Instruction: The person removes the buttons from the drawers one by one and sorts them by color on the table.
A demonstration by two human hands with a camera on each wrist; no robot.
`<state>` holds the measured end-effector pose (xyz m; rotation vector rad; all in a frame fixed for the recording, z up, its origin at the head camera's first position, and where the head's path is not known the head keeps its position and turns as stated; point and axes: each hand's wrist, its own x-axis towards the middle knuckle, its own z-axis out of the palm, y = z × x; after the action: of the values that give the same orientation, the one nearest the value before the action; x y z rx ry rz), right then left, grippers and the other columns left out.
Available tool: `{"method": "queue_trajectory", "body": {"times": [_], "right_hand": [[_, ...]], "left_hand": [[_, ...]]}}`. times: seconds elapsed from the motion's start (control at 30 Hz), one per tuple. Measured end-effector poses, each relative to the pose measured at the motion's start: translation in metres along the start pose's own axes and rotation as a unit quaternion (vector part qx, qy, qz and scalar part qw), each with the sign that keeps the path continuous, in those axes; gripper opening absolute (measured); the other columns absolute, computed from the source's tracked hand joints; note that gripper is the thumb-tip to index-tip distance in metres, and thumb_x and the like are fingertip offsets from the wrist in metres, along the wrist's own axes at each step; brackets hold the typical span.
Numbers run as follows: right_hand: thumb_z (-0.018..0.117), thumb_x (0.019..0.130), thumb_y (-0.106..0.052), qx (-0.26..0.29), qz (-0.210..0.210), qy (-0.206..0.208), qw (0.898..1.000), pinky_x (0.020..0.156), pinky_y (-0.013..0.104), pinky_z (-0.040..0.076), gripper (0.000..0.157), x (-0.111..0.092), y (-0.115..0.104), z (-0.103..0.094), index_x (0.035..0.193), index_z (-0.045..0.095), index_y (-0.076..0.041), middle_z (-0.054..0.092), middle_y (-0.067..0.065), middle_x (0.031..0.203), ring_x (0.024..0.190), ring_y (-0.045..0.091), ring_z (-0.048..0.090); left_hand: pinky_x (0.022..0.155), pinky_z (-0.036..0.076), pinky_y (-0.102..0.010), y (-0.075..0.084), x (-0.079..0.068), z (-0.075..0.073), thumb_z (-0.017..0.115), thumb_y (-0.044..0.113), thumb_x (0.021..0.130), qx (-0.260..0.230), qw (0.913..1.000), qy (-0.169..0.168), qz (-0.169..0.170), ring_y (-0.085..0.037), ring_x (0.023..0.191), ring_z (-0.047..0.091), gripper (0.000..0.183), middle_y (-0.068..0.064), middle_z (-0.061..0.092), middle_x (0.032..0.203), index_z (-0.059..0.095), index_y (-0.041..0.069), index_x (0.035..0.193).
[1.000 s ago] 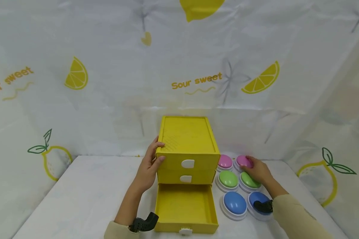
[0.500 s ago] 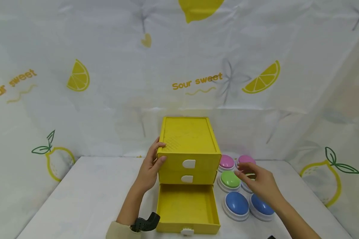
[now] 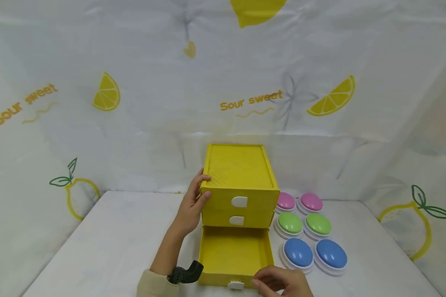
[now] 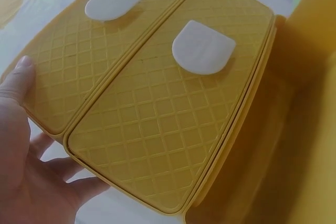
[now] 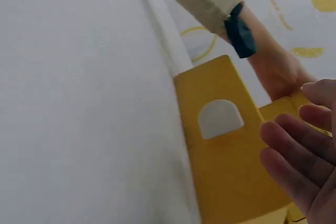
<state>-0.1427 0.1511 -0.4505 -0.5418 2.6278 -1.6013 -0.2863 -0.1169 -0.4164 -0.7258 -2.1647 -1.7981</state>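
A yellow cabinet [image 3: 241,165] with stacked drawers stands mid-table in the head view. Its two upper drawers are in, each with a white rounded handle [image 4: 203,47]. The bottom drawer [image 3: 234,253] is pulled far out, its yellow floor showing. My left hand [image 3: 189,210] grips the cabinet's left side near the top, thumb on the front edge and fingers behind the side. My right hand [image 3: 282,282] is at the right end of the bottom drawer's front, close to its white handle [image 3: 236,285]. In the right wrist view its fingers [image 5: 296,150] are loosely bent and hold nothing.
Right of the cabinet stand pairs of domed push buttons on white bases: pink buttons [image 3: 311,201] at the back, green buttons [image 3: 318,223] in the middle, blue buttons [image 3: 331,253] in front. A lemon-printed sheet [image 3: 163,103] hangs behind the white table [image 3: 107,247].
My right hand has left the buttons at the back right and come down and left to the bottom drawer's front. The left hand has kept its grip on the cabinet.
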Motion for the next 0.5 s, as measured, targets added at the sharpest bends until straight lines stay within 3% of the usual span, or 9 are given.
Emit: {"method": "queue_trajectory", "body": {"times": [0.13, 0.27, 0.5], "right_hand": [[0.075, 0.092, -0.029, 0.009, 0.036, -0.011, 0.999, 0.062, 0.019, 0.059, 0.020, -0.003, 0.012, 0.018, 0.095, 0.078, -0.010, 0.078, -0.005, 0.080, 0.068, -0.003, 0.070], [0.079, 0.088, -0.033, 0.000, 0.074, 0.003, 0.997, 0.064, 0.016, 0.058, 0.026, -0.002, 0.023, 0.032, 0.099, 0.080, -0.010, 0.079, -0.006, 0.081, 0.071, -0.006, 0.071], [0.082, 0.085, -0.033, 0.014, 0.125, 0.033, 0.991, 0.062, 0.016, 0.058, 0.025, 0.007, 0.031, 0.046, 0.092, 0.079, -0.009, 0.079, -0.001, 0.080, 0.070, 0.002, 0.073]], "left_hand": [[0.120, 0.022, -0.069, 0.002, 0.001, 0.002, 0.047, 0.023, 0.109, -0.001, 1.0000, -0.006, -0.002, -0.038, 0.158, 0.014, 0.034, -0.002, 0.010, 0.172, 0.040, 0.024, 0.142], [0.120, 0.021, -0.069, 0.002, 0.001, 0.002, 0.047, 0.023, 0.109, -0.004, 1.0000, -0.004, 0.000, -0.037, 0.158, 0.013, 0.034, -0.004, 0.009, 0.172, 0.041, 0.024, 0.142], [0.120, 0.021, -0.069, -0.003, -0.002, 0.001, 0.048, 0.023, 0.108, -0.009, 1.0000, 0.001, -0.003, -0.037, 0.158, 0.012, 0.034, -0.002, 0.010, 0.172, 0.040, 0.024, 0.142]]}}
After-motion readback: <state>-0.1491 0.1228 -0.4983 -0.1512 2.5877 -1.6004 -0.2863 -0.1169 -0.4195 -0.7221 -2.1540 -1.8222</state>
